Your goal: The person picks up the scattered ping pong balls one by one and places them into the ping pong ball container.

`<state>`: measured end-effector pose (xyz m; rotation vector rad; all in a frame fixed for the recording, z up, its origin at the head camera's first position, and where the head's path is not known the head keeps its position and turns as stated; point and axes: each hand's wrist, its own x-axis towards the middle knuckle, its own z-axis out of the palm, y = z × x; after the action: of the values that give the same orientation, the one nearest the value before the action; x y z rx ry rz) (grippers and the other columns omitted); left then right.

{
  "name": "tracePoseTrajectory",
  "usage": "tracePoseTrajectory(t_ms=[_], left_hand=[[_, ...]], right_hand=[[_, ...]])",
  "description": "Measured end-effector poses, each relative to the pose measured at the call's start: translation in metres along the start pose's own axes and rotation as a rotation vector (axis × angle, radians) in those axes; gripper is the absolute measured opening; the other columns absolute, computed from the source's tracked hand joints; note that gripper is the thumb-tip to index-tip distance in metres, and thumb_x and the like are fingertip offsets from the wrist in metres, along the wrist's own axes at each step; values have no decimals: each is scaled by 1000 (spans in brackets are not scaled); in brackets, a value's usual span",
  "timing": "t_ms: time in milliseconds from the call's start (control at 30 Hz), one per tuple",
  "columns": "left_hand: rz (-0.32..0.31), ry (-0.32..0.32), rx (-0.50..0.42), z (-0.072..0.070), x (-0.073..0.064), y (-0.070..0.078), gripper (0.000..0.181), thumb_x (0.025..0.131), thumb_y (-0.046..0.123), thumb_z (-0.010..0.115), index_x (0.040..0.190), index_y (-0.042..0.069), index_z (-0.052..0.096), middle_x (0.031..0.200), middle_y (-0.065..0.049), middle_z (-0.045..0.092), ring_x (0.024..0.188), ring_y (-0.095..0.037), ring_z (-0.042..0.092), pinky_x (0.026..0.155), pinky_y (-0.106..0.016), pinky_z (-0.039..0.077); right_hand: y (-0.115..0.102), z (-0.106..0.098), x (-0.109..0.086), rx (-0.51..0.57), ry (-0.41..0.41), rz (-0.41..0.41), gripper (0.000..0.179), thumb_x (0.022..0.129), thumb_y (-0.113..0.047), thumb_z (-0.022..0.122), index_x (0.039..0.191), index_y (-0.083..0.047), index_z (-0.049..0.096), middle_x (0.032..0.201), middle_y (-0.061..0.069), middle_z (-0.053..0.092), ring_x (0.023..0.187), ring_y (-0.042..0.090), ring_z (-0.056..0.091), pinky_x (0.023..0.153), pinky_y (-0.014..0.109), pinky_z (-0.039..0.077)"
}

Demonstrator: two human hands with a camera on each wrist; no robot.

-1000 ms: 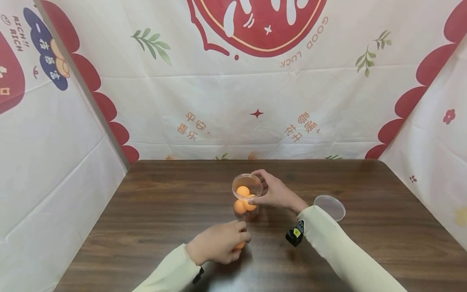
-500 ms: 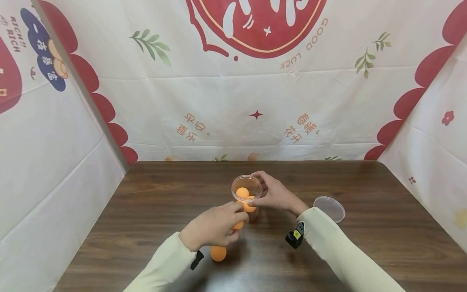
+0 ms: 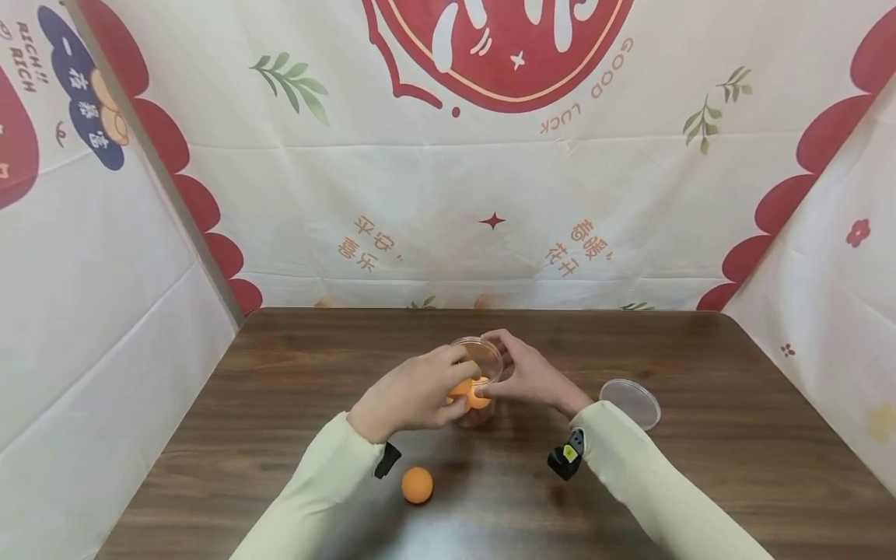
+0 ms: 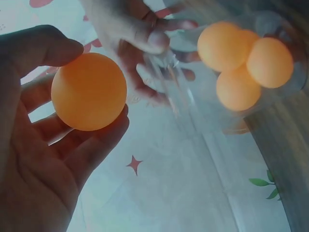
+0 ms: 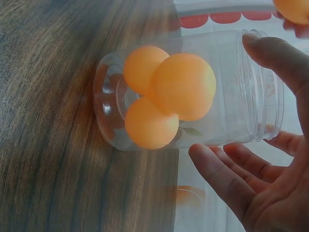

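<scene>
My left hand pinches an orange ping-pong ball between thumb and fingers, beside the mouth of a clear plastic jar. In the left wrist view that ball is apart from the rim. Around the jar's neck, my right hand holds it with thumb and fingers on opposite sides. The jar stands upright on the table, with several orange balls heaped at its bottom. Another orange ball lies loose on the table, nearer to me than the jar. From the head view, my left hand covers part of the jar.
A round clear lid lies flat on the brown wooden table, to the right of the jar and beside my right sleeve. White printed cloth hangs behind the table's back edge and along both sides.
My left hand has lifted a ball from the table up and forward to the jar's mouth. The loose ball has come into sight behind it. My right hand still holds the jar in place.
</scene>
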<state>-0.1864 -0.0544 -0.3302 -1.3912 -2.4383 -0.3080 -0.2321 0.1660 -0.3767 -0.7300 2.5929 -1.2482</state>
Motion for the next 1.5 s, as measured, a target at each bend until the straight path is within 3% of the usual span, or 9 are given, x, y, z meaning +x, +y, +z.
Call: tracePoseTrajectory(t_ms=[100,333,567,733,967,1500], left_hand=[[-16,-10,-19,-3,6,-5,18,82,11,66,99,13,63,107,1,58,85,-11,52,73,-20,46],[-83,-94,-34,-8,26,-12,22,87,17,65,109,13,64,97,0,56,79,-11,49,69,-20,45],[-119,-163,-74,-3,44,-18,22,87,13,62,109,12,63,91,-1,53,75,-12,47,67,-21,42],[-154,-218,-106,5,52,-24,29,89,15,61,118,11,62,94,-1,53,75,-12,47,66,-21,40],[-181,-248,-135,16,55,-30,21,88,14,62,108,11,65,89,-1,52,70,-12,45,61,-20,38],[-230,-322,-173,27,51,-35,27,89,15,62,116,12,64,93,-1,52,70,-11,46,61,-19,39]], right_hand=[[-1,0,1,1,1,-13,74,76,-27,80,136,-12,39,116,12,56,94,24,61,73,29,53],[-1,-4,4,-33,15,-29,72,77,-26,79,135,-14,40,118,10,54,99,29,59,75,30,53],[1,-3,1,0,31,-16,65,76,-27,80,129,-17,42,111,9,54,100,31,59,75,30,53],[3,-2,-2,3,34,-7,62,77,-26,79,126,-16,43,109,8,53,101,32,58,75,31,52],[3,-1,-1,-9,24,-10,63,76,-28,80,126,-16,43,111,8,53,103,34,57,76,31,52],[-1,0,1,-45,21,-16,69,76,-25,79,132,-14,41,119,10,53,100,33,59,75,31,52]])
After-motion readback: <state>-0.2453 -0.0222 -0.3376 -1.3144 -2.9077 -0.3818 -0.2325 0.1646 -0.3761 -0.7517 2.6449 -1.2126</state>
